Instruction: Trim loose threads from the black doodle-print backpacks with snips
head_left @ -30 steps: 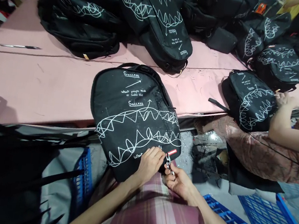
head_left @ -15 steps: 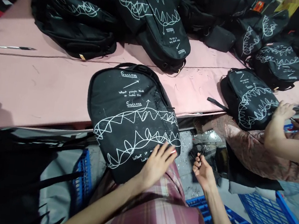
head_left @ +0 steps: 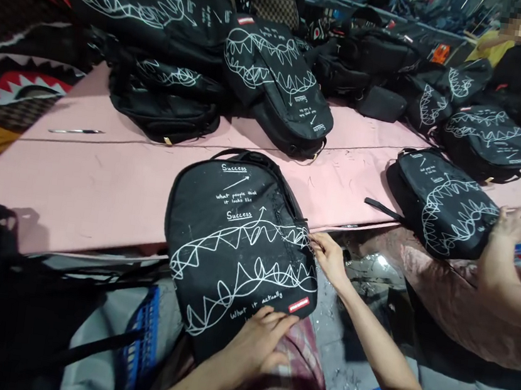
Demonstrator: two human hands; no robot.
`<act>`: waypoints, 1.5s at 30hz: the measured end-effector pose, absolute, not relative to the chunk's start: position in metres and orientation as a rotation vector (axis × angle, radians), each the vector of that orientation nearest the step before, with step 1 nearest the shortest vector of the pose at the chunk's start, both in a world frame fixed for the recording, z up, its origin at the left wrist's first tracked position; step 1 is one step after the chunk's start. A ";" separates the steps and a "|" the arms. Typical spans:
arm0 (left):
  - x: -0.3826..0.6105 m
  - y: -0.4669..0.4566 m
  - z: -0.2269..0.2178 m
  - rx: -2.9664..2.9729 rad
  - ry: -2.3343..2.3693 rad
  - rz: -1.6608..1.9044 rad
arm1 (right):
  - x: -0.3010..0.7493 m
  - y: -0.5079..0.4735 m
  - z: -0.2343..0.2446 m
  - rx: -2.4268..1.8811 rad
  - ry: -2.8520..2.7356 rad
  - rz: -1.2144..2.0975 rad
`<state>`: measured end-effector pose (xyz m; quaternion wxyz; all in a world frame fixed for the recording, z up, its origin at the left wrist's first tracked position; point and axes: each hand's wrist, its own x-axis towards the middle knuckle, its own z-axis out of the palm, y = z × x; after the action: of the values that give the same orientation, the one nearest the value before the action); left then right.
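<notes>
A black backpack (head_left: 235, 242) with white zigzag drawing and "Success" lettering lies half on the pink table (head_left: 100, 182), its lower end hanging over toward my lap. My left hand (head_left: 257, 345) grips its bottom edge just below the small red label (head_left: 299, 305), fingers curled over the fabric. My right hand (head_left: 330, 258) is closed in a pinch on the bag's right side seam. Whether the small tool is still in it is hidden.
Several similar black backpacks (head_left: 279, 77) are piled along the table's far side. A co-worker's hands (head_left: 515, 229) handle another backpack (head_left: 444, 202) at the right. A thin metal tool (head_left: 76, 130) lies at the far left. Blue crates (head_left: 144, 326) stand below; black straps lie at the left.
My right hand moved from open air beside the bag up to its right side seam. My left hand slid from the label down to the bottom edge. The view tilted up.
</notes>
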<state>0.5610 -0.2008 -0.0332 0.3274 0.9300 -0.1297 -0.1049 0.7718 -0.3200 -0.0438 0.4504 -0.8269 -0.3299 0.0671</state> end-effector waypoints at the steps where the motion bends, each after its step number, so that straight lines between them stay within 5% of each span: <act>1: 0.562 -0.193 -0.034 2.488 -0.262 -0.209 | 0.782 -0.303 -0.043 -2.069 -0.901 0.133; 9: 0.574 -0.132 -0.058 2.742 0.024 0.413 | 0.825 -0.211 -0.034 -2.322 -1.340 0.221; 17: 0.584 -0.112 -0.057 2.718 0.130 0.310 | 0.764 -0.293 -0.031 -2.297 -1.456 0.352; 23: 0.674 -0.084 -0.040 2.720 0.143 0.338 | 0.758 -0.337 -0.034 -1.990 -1.212 0.804; 29: 0.775 -0.073 -0.038 2.886 0.436 0.259 | 0.807 -0.296 -0.035 -1.957 -0.614 0.452; 37: 0.796 -0.080 -0.045 3.034 0.323 0.118 | 0.823 -0.282 -0.049 -2.061 -0.623 0.324; 45: 0.799 -0.062 -0.031 2.336 0.578 0.055 | 0.831 -0.258 -0.038 -2.254 -0.775 0.142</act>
<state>0.7990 -0.0619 -0.0307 0.3589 0.9058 0.2243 0.0213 0.8312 -0.2580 -0.0378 0.3682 -0.8777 -0.3018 0.0553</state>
